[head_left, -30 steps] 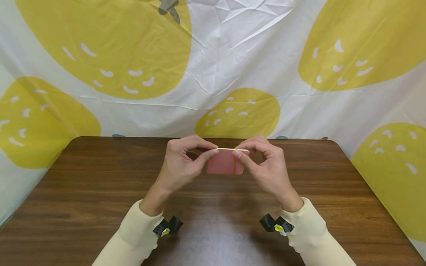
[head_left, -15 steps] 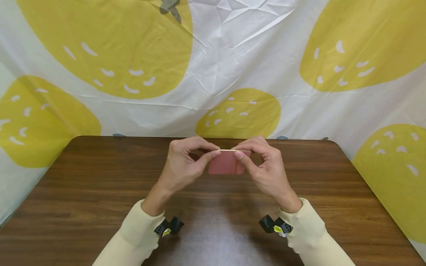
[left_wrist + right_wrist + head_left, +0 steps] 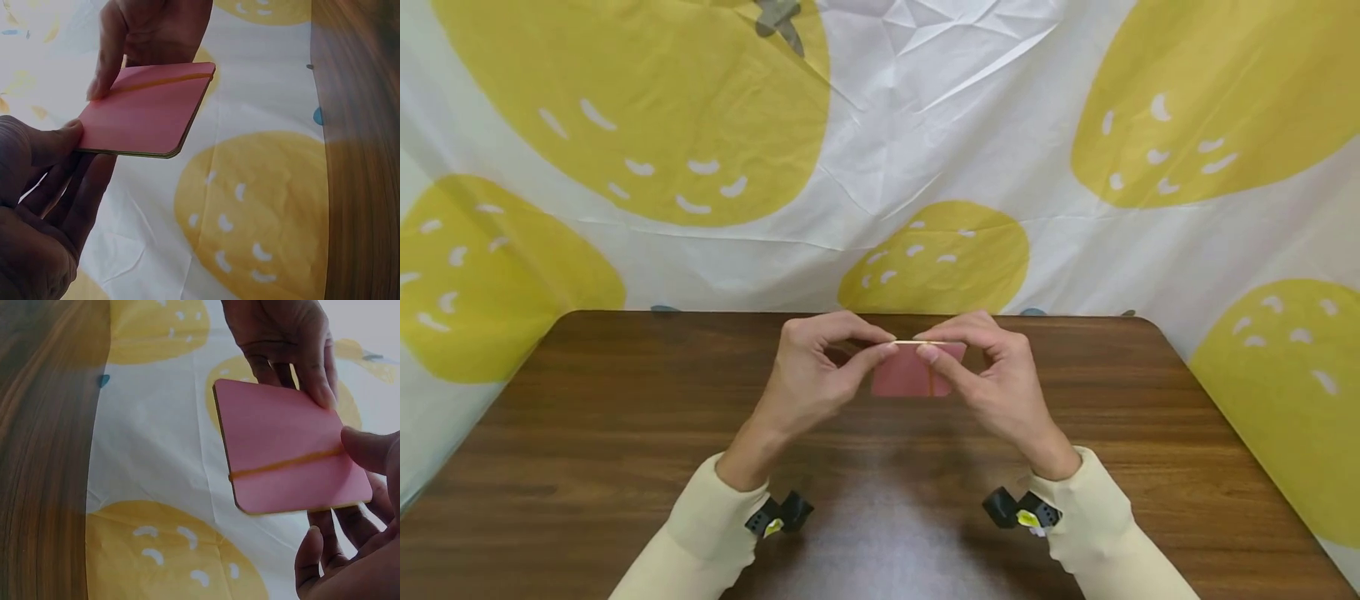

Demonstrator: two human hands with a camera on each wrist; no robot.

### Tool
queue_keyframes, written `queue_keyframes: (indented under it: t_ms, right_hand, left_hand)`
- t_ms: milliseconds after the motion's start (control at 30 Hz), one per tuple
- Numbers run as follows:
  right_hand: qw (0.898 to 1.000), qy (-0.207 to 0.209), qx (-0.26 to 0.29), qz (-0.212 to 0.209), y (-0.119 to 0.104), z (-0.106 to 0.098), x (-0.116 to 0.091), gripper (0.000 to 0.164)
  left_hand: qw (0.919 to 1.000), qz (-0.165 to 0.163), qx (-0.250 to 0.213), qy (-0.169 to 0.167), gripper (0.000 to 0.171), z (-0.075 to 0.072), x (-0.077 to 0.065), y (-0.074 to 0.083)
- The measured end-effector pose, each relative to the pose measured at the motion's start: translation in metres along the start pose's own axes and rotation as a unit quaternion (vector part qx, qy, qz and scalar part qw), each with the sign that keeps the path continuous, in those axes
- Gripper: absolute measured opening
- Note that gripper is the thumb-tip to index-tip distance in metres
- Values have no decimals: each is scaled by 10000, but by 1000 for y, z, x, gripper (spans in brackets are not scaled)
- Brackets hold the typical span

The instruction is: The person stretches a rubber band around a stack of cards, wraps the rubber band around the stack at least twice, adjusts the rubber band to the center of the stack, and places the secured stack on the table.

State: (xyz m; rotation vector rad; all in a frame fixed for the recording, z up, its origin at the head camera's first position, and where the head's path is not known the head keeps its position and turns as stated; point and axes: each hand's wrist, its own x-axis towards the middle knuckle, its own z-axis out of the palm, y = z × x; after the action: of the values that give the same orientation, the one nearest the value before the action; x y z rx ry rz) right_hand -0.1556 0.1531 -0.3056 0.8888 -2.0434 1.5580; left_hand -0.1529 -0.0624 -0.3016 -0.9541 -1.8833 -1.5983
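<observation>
A small pink notebook [image 3: 904, 377] with rounded corners and an orange elastic band [image 3: 287, 463] across its cover is held up above the table. In the head view its pale edge is on top and the pink cover slopes down towards me. My left hand [image 3: 811, 367] pinches the upper edge near the left corner, thumb on the cover and fingers behind. My right hand [image 3: 1003, 375] pinches the same edge further right, its thumb beside the band's upper end. The left wrist view shows the notebook [image 3: 150, 119] closed, with fingers supporting it from behind.
Beneath the hands lies a dark brown wooden table [image 3: 662, 400] with rounded far corners. A white cloth [image 3: 887, 167] printed with large yellow fruit shapes hangs behind it and along both sides. Black wrist cameras [image 3: 778, 512] sit at both cuffs.
The right thumb has slid slightly left along the notebook's top edge, off the band. The notebook has shifted a little right and down in the head view. Both hands keep their grip.
</observation>
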Motion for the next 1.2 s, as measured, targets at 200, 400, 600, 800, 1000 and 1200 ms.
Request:
queue_keyframes:
  t_ms: [200,400,600,800,1000,1200]
  right_hand:
    - [9993,20,298,224,0,-7,1,18]
    - [9988,40,388,305,-1,-4,1,13]
    - [9991,220,337,166,0,4,-2,14]
    - [9996,162,231,32,-1,7,-4,15]
    - [9995,221,205,30,-2,8,-5,14]
    - [9995,126,271,106,-3,10,-6,14]
  left_hand:
    - [9999,-84,-70,61,7,-3,0,2]
    - [9999,-49,-71,74,9,-3,-1,1]
    - [9999,67,10,78,9,0,-2,-1]
    - [9999,148,-23,52,8,3,-3,-1]
    - [9997,223,9,40,7,4,-2,-1]
    - [9996,286,24,-18,6,5,-2,-2]
